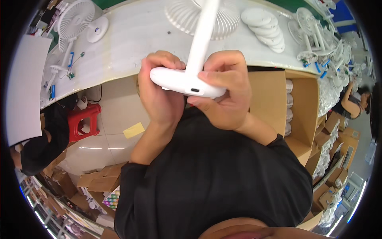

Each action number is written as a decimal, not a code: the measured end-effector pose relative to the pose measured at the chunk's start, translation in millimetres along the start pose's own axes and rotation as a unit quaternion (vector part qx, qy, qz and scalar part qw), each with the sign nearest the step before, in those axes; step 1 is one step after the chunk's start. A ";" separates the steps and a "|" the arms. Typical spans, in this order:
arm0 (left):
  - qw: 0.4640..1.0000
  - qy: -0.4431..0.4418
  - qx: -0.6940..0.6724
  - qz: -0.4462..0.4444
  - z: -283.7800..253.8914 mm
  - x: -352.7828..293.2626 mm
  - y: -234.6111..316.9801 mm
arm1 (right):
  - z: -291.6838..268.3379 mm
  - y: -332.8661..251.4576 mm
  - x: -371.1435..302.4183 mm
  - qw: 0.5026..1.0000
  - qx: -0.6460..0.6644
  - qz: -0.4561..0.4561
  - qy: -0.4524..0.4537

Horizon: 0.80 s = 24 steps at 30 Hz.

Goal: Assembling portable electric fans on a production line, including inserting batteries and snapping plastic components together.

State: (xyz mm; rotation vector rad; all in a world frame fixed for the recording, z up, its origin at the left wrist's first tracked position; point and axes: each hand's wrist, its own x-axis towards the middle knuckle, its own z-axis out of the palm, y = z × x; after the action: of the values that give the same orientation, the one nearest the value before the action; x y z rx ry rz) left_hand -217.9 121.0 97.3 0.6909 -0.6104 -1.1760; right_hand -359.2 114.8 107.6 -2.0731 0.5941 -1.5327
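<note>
In the head view, the white desk fan (pixel 203 38) is held just above centre, its rounded base (pixel 171 79) towards the wearer and its stem running up to 12 o'clock. The left hand (pixel 162 85) is curled round the base's 9 o'clock end, fingers bent over the top. The right hand (pixel 229 85) pinches the 3 o'clock end, thumb above near the stem and a finger beneath. A small dark port (pixel 195 90) sits bare on the rim between them.

The main risk is a slip: the casing looks smooth, and if the pinch loosened, the long stem could tip the base out of the hands. Since it is held around the near edge of the bench (pixel 131 40), a drop might carry it to the tiled floor (pixel 115 111). Whether the wire grille (pixel 201 24) at 12 o'clock belongs to this stem is hard to tell; if so, twisting the base could scrape it along the bench. A wide swing towards 1 o'clock might topple the overlapping white discs (pixel 264 30), and a stray finger over the port could smudge or block it.
</note>
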 end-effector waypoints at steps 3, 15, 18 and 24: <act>0.996 -0.043 0.042 0.066 -5.2 32.4 -6.5 | 4.3 -13.2 -8.7 0.989 0.041 0.138 -0.007; 0.848 -0.211 0.273 0.402 14.5 21.3 21.8 | -12.4 -28.4 15.4 0.752 0.462 0.462 -0.087; 0.800 -0.273 0.310 0.436 15.6 28.2 38.1 | -5.2 -28.5 12.5 0.769 0.478 0.417 -0.077; 0.978 -0.097 0.098 0.159 11.5 38.0 28.4 | 25.0 -5.1 -11.2 0.820 0.487 0.298 -0.018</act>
State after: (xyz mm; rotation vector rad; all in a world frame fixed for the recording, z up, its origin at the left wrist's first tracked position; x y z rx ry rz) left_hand -198.7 89.2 129.0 0.6189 -0.9738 -0.8967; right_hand -338.0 128.8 96.1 -0.9838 0.2786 -1.0507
